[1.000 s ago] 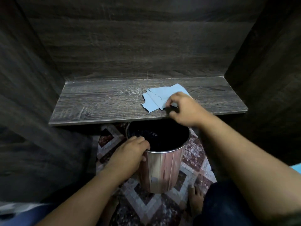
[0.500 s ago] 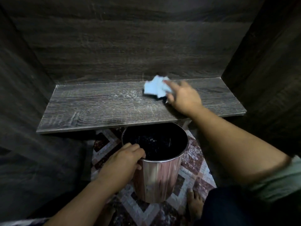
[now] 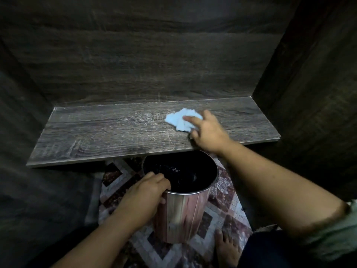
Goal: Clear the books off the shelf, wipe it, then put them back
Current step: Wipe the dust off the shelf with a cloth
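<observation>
Right hand [image 3: 209, 135]: fingers extended, pressing light-blue cloth [image 3: 180, 120] flat on dark wood-grain shelf [image 3: 96, 136], right of centre | Left hand [image 3: 144, 196]: fingers curled over rim of metal bin [image 3: 185, 213] below shelf front edge | Books: none visible.

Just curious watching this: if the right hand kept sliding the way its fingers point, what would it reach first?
The right hand points left and slightly back, pressing the cloth on the shelf. Only bare, dusty board lies that way; probably the back wall first, though depth is unclear.
</observation>
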Demonstrator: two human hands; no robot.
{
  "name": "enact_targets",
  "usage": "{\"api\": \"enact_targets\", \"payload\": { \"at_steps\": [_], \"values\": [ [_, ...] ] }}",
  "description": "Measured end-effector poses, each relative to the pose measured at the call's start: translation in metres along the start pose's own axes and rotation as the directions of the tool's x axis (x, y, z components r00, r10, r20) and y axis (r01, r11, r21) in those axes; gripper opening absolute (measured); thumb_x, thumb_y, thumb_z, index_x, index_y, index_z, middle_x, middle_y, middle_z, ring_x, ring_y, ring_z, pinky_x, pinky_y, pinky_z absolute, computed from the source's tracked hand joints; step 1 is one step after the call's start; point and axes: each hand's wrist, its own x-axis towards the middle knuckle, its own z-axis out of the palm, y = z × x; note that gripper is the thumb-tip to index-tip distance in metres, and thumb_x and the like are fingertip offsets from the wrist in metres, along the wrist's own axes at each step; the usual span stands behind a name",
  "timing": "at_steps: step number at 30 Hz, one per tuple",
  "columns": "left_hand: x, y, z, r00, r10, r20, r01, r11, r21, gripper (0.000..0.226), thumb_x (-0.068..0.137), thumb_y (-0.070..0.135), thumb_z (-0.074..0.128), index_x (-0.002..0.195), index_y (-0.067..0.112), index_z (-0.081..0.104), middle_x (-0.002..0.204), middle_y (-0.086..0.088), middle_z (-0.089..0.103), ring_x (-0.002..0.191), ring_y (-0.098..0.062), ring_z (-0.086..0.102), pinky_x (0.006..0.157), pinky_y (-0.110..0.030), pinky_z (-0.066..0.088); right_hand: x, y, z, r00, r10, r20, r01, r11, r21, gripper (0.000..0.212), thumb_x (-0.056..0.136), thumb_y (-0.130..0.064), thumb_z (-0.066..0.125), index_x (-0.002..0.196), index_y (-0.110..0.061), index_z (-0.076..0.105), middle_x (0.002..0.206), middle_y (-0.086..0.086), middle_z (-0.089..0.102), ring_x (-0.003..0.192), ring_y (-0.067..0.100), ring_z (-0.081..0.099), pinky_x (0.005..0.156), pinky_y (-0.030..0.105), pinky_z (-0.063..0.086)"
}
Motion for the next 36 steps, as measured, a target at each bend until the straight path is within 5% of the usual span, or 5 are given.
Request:
{"api": "enact_targets", "payload": {
  "at_steps": [8, 15, 23, 30, 36],
  "values": [
    [0.007, 0.004, 0.004, 0.998, -0.048, -0.027, 0.049, 0.998, 0.042, 0.043, 0.055, 0.01, 0.087, 0.084, 0.023, 0.057, 0.082, 0.01, 0.052, 0.078, -0.015, 0.051, 0.057, -0.032, 0.052, -0.003, 0.118, -0.036, 0.821, 0.565, -0.081, -0.568, 0.794, -0.216, 0.052, 0.098, -0.05, 0.034, 0.146, -0.03, 0.032, 0.16, 0.01, 0.01, 0.138, 0.038, 0.019, 0.111, 0.051, 0.02],
    [0.009, 0.003, 0.005, 0.998, -0.06, -0.029, 0.061, 0.998, 0.033, 0.046, 0.054, 0.01, 0.087, 0.085, 0.024, 0.056, 0.082, 0.01, 0.052, 0.078, -0.014, 0.051, 0.056, -0.033, 0.053, 0.008, 0.001, 0.003, 0.997, 0.077, 0.029, -0.079, 0.994, 0.071, 0.045, 0.092, -0.026, 0.052, 0.137, -0.032, 0.052, 0.152, 0.011, 0.033, 0.133, 0.032, 0.031, 0.108, 0.027, 0.018],
    [-0.01, 0.003, -0.005, 0.996, -0.076, -0.052, 0.077, 0.997, 0.021, 0.049, 0.046, 0.014, 0.091, 0.081, 0.026, 0.059, 0.08, 0.014, 0.052, 0.077, -0.005, 0.042, 0.054, -0.021, 0.043, 0.053, 0.03, -0.002, 0.936, 0.353, -0.006, -0.353, 0.935, 0.031, 0.061, 0.095, -0.042, 0.045, 0.151, -0.034, 0.022, 0.16, 0.004, 0.02, 0.143, 0.035, 0.019, 0.116, 0.046, 0.02],
    [-0.027, -0.009, -0.011, 0.992, -0.097, -0.083, 0.09, 0.993, -0.077, 0.053, 0.056, 0.011, 0.088, 0.088, 0.03, 0.05, 0.084, 0.014, 0.053, 0.081, -0.006, 0.045, 0.061, -0.029, 0.051, 0.064, -0.036, 0.014, 0.978, -0.206, -0.018, 0.207, 0.971, 0.123, 0.047, 0.088, -0.027, 0.055, 0.135, -0.024, 0.055, 0.134, 0.009, 0.056, 0.121, 0.031, 0.05, 0.104, 0.033, 0.034],
    [-0.033, -0.012, -0.015, 0.993, -0.082, -0.085, 0.075, 0.994, -0.077, 0.048, 0.055, 0.013, 0.088, 0.087, 0.027, 0.054, 0.084, 0.014, 0.051, 0.081, -0.004, 0.041, 0.063, -0.023, 0.046, 0.084, -0.031, 0.027, 0.998, -0.042, 0.039, 0.045, 0.996, -0.074, 0.05, 0.098, -0.033, 0.043, 0.148, -0.037, 0.034, 0.155, 0.005, 0.031, 0.134, 0.035, 0.031, 0.111, 0.046, 0.027]
  ]
}}
